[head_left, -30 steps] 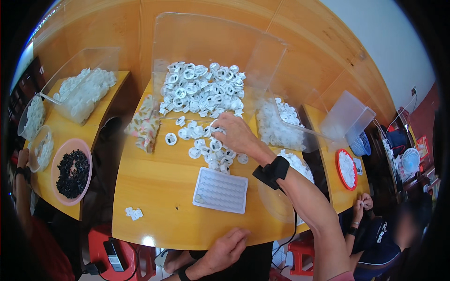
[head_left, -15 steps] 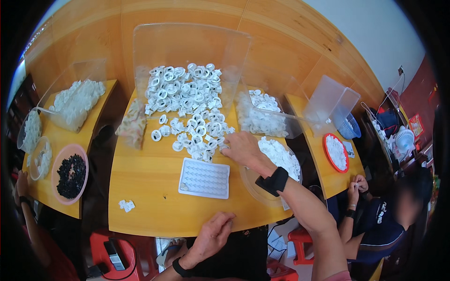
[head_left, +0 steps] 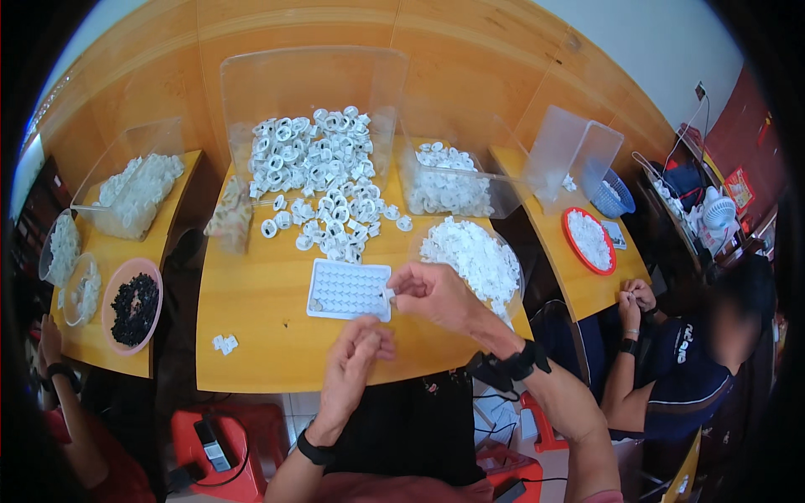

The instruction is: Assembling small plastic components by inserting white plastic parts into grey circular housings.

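Note:
Just right of a white compartment tray (head_left: 348, 312), my right hand (head_left: 436, 298) pinches a small white plastic part (head_left: 390, 293) between thumb and fingertips. My left hand (head_left: 356, 356) hovers over the table's near edge, below the tray. Its fingers are curled together, and whatever they may hold is hidden. Round white plastic parts with dark slots (head_left: 335, 222) lie in a loose heap behind the tray, spilling from a large clear bin (head_left: 314, 71). Right of my right hand, a wide clear bowl (head_left: 521, 281) holds a mound of small white pieces (head_left: 474, 260).
A clear bin of white parts (head_left: 449, 189) stands at back right, a patterned bag (head_left: 231, 220) at left. A few white pieces (head_left: 225, 344) lie front left. Side tables carry a pink bowl of black parts (head_left: 134, 310) and a red dish (head_left: 589, 241). Co-workers sit at both sides.
My right hand has come back from the heap toward the tray's right edge, with a small white part in its fingertips. My left hand has risen nearer the tray. The view has shifted slightly.

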{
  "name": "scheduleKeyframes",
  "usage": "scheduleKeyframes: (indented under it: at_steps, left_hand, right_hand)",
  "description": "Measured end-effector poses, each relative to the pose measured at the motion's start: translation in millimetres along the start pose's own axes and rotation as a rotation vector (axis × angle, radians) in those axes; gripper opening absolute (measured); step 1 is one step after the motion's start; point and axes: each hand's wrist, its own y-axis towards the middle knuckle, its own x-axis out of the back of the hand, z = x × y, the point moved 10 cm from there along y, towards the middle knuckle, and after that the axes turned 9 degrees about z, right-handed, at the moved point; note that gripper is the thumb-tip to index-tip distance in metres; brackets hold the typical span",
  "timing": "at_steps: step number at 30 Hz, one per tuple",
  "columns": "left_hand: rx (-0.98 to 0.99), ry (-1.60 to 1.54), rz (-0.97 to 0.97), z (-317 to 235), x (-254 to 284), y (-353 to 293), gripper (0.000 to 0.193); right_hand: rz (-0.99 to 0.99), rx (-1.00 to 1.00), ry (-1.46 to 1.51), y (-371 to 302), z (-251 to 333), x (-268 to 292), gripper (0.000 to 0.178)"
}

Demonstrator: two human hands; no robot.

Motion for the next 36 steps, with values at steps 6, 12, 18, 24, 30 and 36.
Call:
scheduleKeyframes:
  at_steps: [6,12,18,24,30,36]
  left_hand:
    - [-0.040,0.176,0.002,-17,-7,6,0.020]
    - [-0.006,0.291,0.005,-3,-1,6,0.010]
    - [0.044,0.366,0.035,3,-7,7,0.004]
    - [-0.011,0.273,0.038,1,-14,8,0.012]
    - [0.069,0.063,0.054,12,-14,8,0.026]
    - [0.148,-0.168,0.113,29,-17,7,0.030]
  right_hand:
    - [0.045,0.095,0.449,-38,-24,-35,0.022]
    - [-0.036,0.097,0.459,-55,-39,-39,0.025]
    - [-0.190,0.125,0.342,-62,-34,-26,0.020]
    - [-0.250,0.083,0.308,-66,-51,-14,0.013]
    - [-0.250,0.110,0.327,-65,-57,-15,0.013]
    - [-0.254,0.164,0.336,-63,-57,-24,0.010]
